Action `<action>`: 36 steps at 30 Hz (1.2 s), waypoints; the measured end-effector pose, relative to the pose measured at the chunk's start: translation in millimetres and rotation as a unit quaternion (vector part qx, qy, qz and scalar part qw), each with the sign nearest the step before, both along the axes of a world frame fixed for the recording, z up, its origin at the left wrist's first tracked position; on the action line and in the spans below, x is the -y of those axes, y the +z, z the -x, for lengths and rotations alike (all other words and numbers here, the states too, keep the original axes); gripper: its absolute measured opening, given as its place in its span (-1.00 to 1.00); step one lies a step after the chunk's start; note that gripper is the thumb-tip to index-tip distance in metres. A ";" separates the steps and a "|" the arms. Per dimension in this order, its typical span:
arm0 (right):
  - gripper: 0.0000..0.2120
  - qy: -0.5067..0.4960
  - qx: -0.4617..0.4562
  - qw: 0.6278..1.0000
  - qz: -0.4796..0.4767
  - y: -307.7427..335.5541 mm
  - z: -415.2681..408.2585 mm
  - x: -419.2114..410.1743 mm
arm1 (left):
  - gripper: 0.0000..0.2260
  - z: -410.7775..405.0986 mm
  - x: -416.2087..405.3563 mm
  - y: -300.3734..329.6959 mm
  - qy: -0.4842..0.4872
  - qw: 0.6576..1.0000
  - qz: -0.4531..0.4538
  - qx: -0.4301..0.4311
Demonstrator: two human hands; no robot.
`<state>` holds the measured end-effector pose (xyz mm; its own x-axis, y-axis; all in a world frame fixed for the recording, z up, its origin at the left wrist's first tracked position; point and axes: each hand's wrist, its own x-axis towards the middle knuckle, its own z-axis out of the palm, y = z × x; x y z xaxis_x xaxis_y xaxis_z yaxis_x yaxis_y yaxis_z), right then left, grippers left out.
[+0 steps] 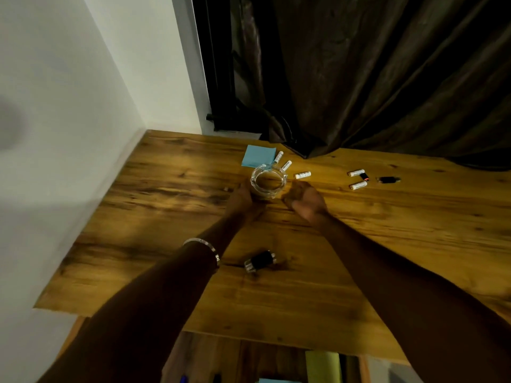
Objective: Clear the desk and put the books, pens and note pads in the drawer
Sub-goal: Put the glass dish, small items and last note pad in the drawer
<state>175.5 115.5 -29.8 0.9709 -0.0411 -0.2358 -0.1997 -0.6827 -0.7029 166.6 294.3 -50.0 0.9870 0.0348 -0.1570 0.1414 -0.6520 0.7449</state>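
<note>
A blue note pad [258, 156] lies at the back of the wooden desk [166, 205]. Just in front of it stands a clear glass ashtray [268, 181]. My left hand [243, 195] grips the ashtray's left side. My right hand [305, 200] hovers just right of the ashtray with its fingers curled; whether it holds anything is hidden. Below the desk's front edge an open drawer [249, 360] shows a yellow-green pad [323, 367], a blue pad's edge and pens [184, 379].
Several white batteries [302, 175] lie around the ashtray and further right [356, 172]. A small black-and-red item [364, 176] and a dark clip-like item [388, 179] lie at the right. A black-and-clear sharpener-like object [260, 260] sits near the front. A dark curtain [373, 78] hangs behind.
</note>
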 end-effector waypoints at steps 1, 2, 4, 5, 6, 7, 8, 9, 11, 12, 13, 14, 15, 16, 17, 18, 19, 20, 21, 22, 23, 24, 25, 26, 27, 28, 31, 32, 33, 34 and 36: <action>-0.52 0.001 0.005 1.000 0.010 -1.7 -5.0 -1.0 | -0.33 -4.6 0.5 -2.0 -0.002 1.000 -0.004 0.002; -0.53 0.000 0.011 1.000 0.014 -2.5 -9.1 -2.2 | -0.30 -8.0 1.4 -1.9 -0.003 1.000 -0.003 0.005; -0.55 0.001 0.027 1.000 0.015 -3.6 -16.2 -4.7 | -0.31 -12.6 2.8 0.7 -0.002 1.000 -0.002 0.007; -0.58 0.002 0.030 0.999 0.012 -4.5 -19.7 -6.1 | -0.31 -13.6 3.2 2.9 -0.002 1.000 -0.001 0.008; -0.59 0.005 0.034 0.999 0.008 -5.1 -22.5 -8.0 | -0.31 -15.8 3.1 3.4 -0.003 1.000 -0.001 0.008; -0.58 0.007 0.034 0.999 0.008 -6.2 -25.1 -10.0 | -0.30 -17.7 2.6 3.0 -0.007 1.000 -0.002 0.011; -0.58 0.010 0.035 0.999 0.012 -7.1 -27.1 -11.6 | -0.29 -19.0 1.6 2.1 -0.008 1.000 0.000 0.011; -0.58 0.012 0.037 0.999 0.018 -8.3 -29.2 -13.3 | -0.28 -20.0 0.7 2.0 -0.010 1.000 0.002 0.016; -0.58 0.016 0.039 0.999 0.021 -10.1 -32.3 -16.8 | -0.27 -23.3 -1.6 -0.9 -0.008 1.000 0.003 0.019; -0.59 0.018 0.038 0.999 0.019 -11.5 -33.6 -18.2 | -0.28 -23.7 -1.7 0.1 -0.008 1.000 0.003 0.019; -0.59 0.019 0.036 0.999 0.018 -12.6 -34.5 -19.5 | -0.30 -23.9 -1.5 1.0 -0.010 1.000 0.000 0.020; -0.59 0.018 0.036 0.999 0.018 -13.5 -35.1 -21.0 | -0.31 -24.1 -1.5 1.9 -0.014 1.000 -0.001 0.024; -0.60 0.016 0.036 0.999 0.018 -13.5 -35.3 -22.1 | -0.33 -24.8 -1.4 1.3 -0.023 0.999 -0.009 0.030; -0.60 0.013 0.035 0.999 0.017 -14.4 -35.8 -22.8 | -0.36 -25.2 -1.0 1.3 -0.031 0.999 -0.020 0.033; -0.60 0.008 0.033 0.999 0.015 -14.8 -36.2 -23.1 | -0.37 -25.2 -0.5 1.6 -0.036 0.998 -0.032 0.038; -0.60 0.004 0.032 0.999 0.012 -14.5 -36.3 -23.3 | -0.39 -24.9 -0.2 2.4 -0.039 0.998 -0.039 0.041; -0.60 -0.001 0.029 1.000 0.008 -15.1 -36.6 -23.4 | -0.39 -24.7 -0.1 3.1 -0.037 0.997 -0.041 0.044; -0.60 -0.006 0.029 1.000 0.003 -15.4 -36.8 -23.5 | -0.40 -24.7 -0.3 2.8 -0.033 0.998 -0.036 0.043; -0.60 -0.011 0.027 1.000 -0.003 -16.2 -36.8 -23.9 | -0.40 -23.8 -0.6 3.0 -0.029 0.998 -0.031 0.039; -0.60 -0.015 0.027 0.999 -0.009 -17.1 -36.5 -24.2 | -0.41 -22.8 -0.7 3.5 -0.026 0.999 -0.026 0.038; -0.59 -0.019 0.028 0.999 -0.017 -18.1 -36.4 -24.4 | -0.42 -21.5 -0.9 3.8 -0.025 0.999 -0.023 0.036; -0.59 -0.022 0.029 0.999 -0.023 -18.6 -35.4 -24.8 | -0.43 -20.5 -1.6 3.4 -0.025 0.999 -0.018 0.039; -0.59 -0.021 0.031 0.999 -0.024 -17.9 -34.0 -25.2 | -0.43 -18.8 -2.3 3.3 -0.021 0.999 -0.017 0.034; -0.59 -0.017 0.035 0.999 -0.020 -17.3 -32.1 -25.4 | -0.43 -17.0 -3.2 4.0 -0.019 0.999 -0.016 0.032; -0.59 -0.011 0.038 0.999 -0.015 -16.2 -30.1 -25.7 | -0.42 -16.1 -5.0 3.0 -0.014 0.999 -0.015 0.031; -0.58 -0.005 0.040 0.999 -0.009 -15.4 -28.6 -25.9 | -0.40 -14.9 -6.7 2.8 -0.010 0.999 -0.011 0.030; -0.61 0.006 0.039 0.999 0.008 -14.3 -23.3 -28.3 | -0.37 -8.2 -9.7 5.8 -0.008 0.999 -0.023 0.038; -0.62 0.007 0.037 0.999 0.009 -13.9 -21.3 -29.4 | -0.37 -6.6 -11.0 6.2 -0.008 0.999 -0.030 0.040; -0.63 0.008 0.036 0.999 0.007 -13.6 -19.7 -30.3 | -0.38 -4.9 -12.1 6.5 -0.007 0.999 -0.035 0.038; -0.63 0.011 0.033 0.999 0.006 -13.3 -18.1 -31.1 | -0.40 -3.0 -13.5 6.3 -0.007 0.999 -0.035 0.039; -0.63 0.021 0.026 0.999 0.011 -12.6 -14.6 -32.4 | -0.42 1.9 -16.6 5.1 -0.005 0.999 -0.036 0.039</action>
<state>190.1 147.9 -42.4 0.9830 -0.0054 -0.1837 -0.1341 -0.7046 -0.6968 164.7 311.0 -44.9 0.9965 0.0333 -0.0766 0.0777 -0.7051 0.7048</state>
